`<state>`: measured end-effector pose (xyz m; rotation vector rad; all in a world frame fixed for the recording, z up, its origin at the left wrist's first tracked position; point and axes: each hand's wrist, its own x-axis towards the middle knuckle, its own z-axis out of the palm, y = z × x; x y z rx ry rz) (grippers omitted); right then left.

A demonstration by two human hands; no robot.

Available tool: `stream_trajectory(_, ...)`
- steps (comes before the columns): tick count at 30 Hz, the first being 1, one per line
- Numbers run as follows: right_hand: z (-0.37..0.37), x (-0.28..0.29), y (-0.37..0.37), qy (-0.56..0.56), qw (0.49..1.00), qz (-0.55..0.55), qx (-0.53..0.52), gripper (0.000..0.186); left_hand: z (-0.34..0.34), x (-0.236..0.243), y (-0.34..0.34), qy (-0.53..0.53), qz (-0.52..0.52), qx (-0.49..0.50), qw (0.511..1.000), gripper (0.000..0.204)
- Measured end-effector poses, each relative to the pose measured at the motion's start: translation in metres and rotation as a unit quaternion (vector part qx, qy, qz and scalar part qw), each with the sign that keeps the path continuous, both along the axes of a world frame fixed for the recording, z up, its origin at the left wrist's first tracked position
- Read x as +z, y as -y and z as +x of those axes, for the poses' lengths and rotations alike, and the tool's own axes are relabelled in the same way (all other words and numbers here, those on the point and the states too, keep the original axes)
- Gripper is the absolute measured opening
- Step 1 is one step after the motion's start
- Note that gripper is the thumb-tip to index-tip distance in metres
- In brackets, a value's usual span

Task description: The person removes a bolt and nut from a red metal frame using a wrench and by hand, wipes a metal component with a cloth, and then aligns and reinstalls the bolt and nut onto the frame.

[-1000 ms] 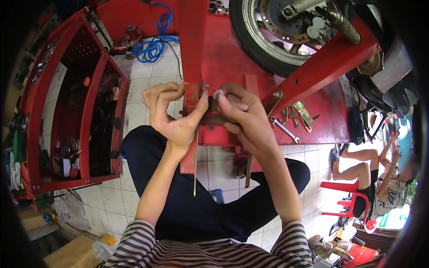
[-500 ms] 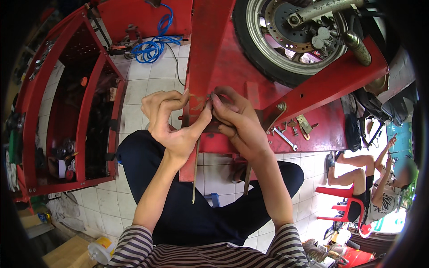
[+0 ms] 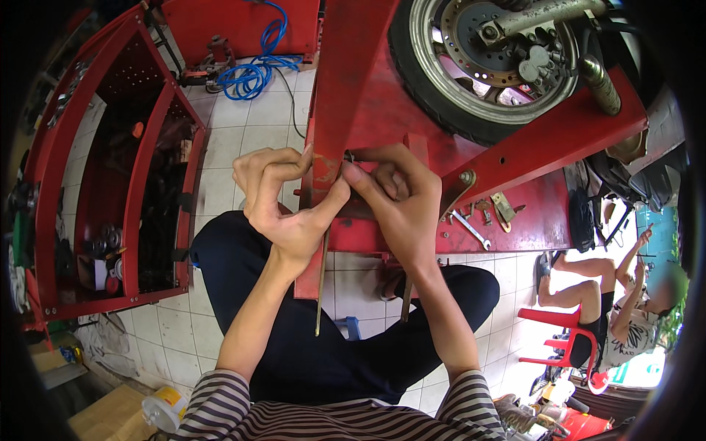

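My left hand grips the upright red steel post across its width, with curled fingers at its left edge and the thumb at its right. My right hand pinches a small dark metal piece between index finger and thumb, against the post's right side. The piece is too small and covered to name. Both thumb tips nearly meet there. Below my left hand a thin brass-coloured rod hangs down. A second rod shows below my right wrist.
On the red platform lie a wrench, a metal bracket and small bolts. A motorcycle wheel and a red arm stand beyond. Left are a red cabinet and blue hose. A person sits on a red chair.
My right hand has shifted its fingers: the index now stretches over the small piece and the other fingers have curled in. My left hand stays in place. The view has shifted slightly.
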<state>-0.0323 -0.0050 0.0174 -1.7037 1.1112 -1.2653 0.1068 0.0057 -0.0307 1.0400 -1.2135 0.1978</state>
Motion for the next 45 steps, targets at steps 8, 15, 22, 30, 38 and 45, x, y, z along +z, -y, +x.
stream_trajectory(8,-0.008,0.025,0.01,0.025,0.983,0.148,0.109,0.025,0.003,-0.001,0.002,0.024,-0.005,0.001,1.0,0.038)
stream_trajectory(15,-0.013,0.022,0.004,0.122,0.966,0.207,0.099,0.024,0.002,0.001,0.003,0.019,0.0,-0.006,1.0,0.038)
stream_trajectory(22,-0.008,0.008,0.009,0.074,0.984,0.113,0.113,0.024,0.008,-0.002,-0.002,0.038,0.018,-0.015,0.999,0.039)
stream_trajectory(30,-0.019,0.014,0.007,0.008,0.995,0.002,0.104,0.03,0.0,-0.002,0.002,0.021,-0.007,-0.013,1.0,0.04)
stream_trajectory(38,-0.045,-0.023,-0.033,-0.062,0.896,-0.439,-0.001,0.022,0.001,-0.011,0.005,-0.004,0.012,-0.021,1.0,0.038)
stream_trajectory(45,-0.164,-0.008,-0.023,0.147,0.871,-0.311,-0.35,0.021,-0.002,-0.008,0.004,0.005,0.013,-0.029,0.999,0.03)
